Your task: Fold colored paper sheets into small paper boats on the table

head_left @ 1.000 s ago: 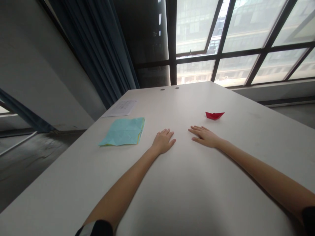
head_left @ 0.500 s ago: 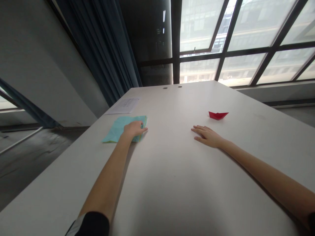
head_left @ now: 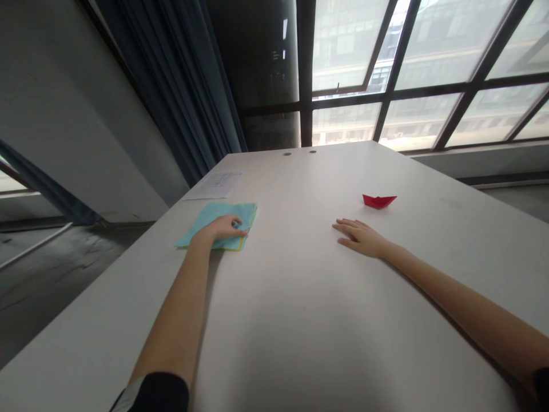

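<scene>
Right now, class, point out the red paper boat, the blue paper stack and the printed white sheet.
red paper boat (head_left: 379, 201): head view, its hull.
blue paper stack (head_left: 240, 212): head view, top sheet's far right part.
printed white sheet (head_left: 214, 185): head view, its middle.

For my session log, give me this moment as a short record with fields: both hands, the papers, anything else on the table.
left hand: resting on the teal paper stack, fingers curled; grip unclear
right hand: flat, palm down on the white table, holding nothing
red paper boat: beyond the right hand, untouched
printed white sheet: beyond the stack, near the table's left edge
</scene>
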`<move>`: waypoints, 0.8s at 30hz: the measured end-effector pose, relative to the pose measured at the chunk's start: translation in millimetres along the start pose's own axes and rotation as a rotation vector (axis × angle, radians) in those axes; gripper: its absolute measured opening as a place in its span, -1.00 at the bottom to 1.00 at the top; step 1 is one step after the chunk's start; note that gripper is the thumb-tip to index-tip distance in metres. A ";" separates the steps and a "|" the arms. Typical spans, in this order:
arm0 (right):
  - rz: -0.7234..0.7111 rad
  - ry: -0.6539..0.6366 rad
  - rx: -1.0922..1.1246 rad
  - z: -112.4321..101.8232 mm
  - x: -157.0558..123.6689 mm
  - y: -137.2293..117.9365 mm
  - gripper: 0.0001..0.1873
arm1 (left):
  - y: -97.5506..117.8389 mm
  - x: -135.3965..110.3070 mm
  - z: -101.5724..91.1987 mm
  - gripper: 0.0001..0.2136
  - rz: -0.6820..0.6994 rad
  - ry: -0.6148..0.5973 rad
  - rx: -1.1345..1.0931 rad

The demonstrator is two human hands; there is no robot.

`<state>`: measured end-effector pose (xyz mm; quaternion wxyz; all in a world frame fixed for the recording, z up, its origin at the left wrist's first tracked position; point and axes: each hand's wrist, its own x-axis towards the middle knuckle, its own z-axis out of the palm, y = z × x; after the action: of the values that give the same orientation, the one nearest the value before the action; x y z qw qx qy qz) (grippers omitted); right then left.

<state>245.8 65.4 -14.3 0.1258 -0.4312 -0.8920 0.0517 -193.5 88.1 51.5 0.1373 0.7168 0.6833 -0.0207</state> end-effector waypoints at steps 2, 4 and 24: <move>-0.003 -0.001 -0.001 0.0 0.2 0.1 -0.40 | -0.7 -1.9 -1.4 -0.34 0.004 -0.004 -0.024; -0.004 0.001 0.001 0.2 0.5 0.4 -0.40 | -0.7 -3.7 -2.8 -0.35 0.011 -0.012 -0.046; -0.016 0.025 0.020 1.7 0.3 1.7 -0.43 | 27.8 -21.5 -30.6 -0.71 -0.190 0.441 0.180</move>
<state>246.4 66.8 -16.2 0.1420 -0.4234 -0.8931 0.0543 -172.3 73.2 90.3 -0.0818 0.6459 0.7565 0.0627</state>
